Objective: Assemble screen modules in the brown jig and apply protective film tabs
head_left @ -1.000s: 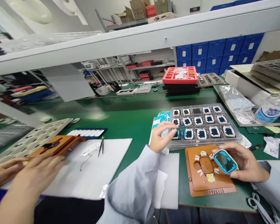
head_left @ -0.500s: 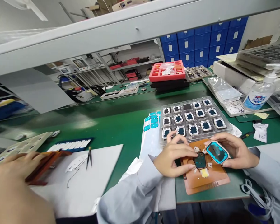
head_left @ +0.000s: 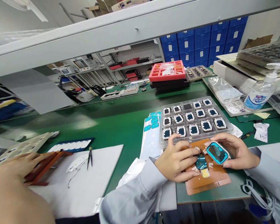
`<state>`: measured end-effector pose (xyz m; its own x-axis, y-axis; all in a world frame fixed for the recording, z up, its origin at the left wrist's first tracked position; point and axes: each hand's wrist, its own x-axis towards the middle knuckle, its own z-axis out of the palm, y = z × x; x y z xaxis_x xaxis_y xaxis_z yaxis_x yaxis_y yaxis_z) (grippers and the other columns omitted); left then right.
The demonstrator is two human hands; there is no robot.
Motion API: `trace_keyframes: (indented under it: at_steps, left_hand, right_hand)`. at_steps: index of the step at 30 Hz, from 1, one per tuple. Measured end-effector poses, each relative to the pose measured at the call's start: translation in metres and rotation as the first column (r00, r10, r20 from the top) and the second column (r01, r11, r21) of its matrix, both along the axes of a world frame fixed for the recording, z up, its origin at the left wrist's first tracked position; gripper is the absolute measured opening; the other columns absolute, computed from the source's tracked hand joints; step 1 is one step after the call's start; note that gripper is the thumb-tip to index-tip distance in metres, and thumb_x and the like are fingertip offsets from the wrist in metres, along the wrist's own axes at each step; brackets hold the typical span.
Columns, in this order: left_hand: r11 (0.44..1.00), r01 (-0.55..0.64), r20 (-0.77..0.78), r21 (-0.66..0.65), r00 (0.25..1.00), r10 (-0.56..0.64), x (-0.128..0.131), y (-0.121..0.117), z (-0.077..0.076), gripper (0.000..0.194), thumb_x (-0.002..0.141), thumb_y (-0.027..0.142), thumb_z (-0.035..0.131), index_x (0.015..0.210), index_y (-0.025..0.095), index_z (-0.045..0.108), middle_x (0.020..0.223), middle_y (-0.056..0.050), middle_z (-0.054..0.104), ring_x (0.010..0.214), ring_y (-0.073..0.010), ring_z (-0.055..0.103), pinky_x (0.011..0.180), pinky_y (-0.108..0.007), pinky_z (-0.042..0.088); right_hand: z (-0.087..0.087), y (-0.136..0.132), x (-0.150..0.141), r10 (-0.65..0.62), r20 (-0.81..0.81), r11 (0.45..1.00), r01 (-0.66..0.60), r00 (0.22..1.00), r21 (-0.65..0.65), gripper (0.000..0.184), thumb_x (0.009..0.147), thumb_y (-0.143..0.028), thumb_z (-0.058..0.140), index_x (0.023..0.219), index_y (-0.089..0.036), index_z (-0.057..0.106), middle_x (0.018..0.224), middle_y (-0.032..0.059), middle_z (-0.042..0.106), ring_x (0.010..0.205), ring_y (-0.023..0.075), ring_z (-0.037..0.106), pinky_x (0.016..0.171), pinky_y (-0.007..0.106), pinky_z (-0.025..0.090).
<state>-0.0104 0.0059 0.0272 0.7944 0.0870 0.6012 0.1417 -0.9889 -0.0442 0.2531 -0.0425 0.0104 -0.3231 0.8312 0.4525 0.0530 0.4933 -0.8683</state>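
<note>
My right hand (head_left: 240,152) holds a watch case (head_left: 218,152) with a pale frame and a bright teal layer inside, tilted toward me. Beside it, my left hand (head_left: 180,158) has its thumb and fingers at the left edge of a rounded dark teal film piece (head_left: 201,161), which shines and looks bent. The film piece lies over an orange-brown fixture plate (head_left: 210,180) on the bench. White tabs and a yellowish patch (head_left: 205,173) show around it. My left fingertips cover part of the film's edge.
Behind my hands a clear tray (head_left: 185,139) carries several watch cases. Left of it lies a sheet with teal stickers (head_left: 147,137). At far left a co-worker's hand (head_left: 16,174) touches a red-brown fixture (head_left: 43,169), near tweezers (head_left: 90,158). A pump bottle (head_left: 259,93) stands right.
The fingers of my left hand have shifted and curled more at the film piece, which now looks brighter teal and bent. My right hand and the watch case have barely moved.
</note>
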Motion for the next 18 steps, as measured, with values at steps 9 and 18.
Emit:
trace_keyframes:
  at_steps: [9,18]
  left_hand:
    - [0.986,0.15,-0.013,-0.069,0.988,-0.151,0.006,0.0,-0.003,0.031,0.095,0.043,0.051,0.094,0.017,0.067,0.102,-0.005,0.076,0.098,-0.0221,0.06,0.1,-0.047,0.032]
    - [0.979,0.183,-0.021,-0.09,0.982,-0.185,0.01,0.005,-0.014,0.035,0.089,0.05,0.057,0.1,0.019,0.067,0.097,-0.005,0.075,0.098,-0.0223,0.06,0.092,-0.043,0.036]
  right_hand:
    - [0.0,0.002,0.001,-0.059,0.041,0.998,0.061,0.997,-0.031,0.053,0.077,-0.05,0.077,0.119,-0.022,0.059,0.107,0.0126,0.07,0.095,0.0264,0.07,0.08,0.035,0.058]
    - [0.061,0.087,-0.007,-0.461,0.617,0.886,0.371,0.638,0.279,0.048,0.085,-0.051,0.066,0.12,-0.018,0.057,0.097,0.0087,0.072,0.068,0.0193,0.066,0.063,0.031,0.055]
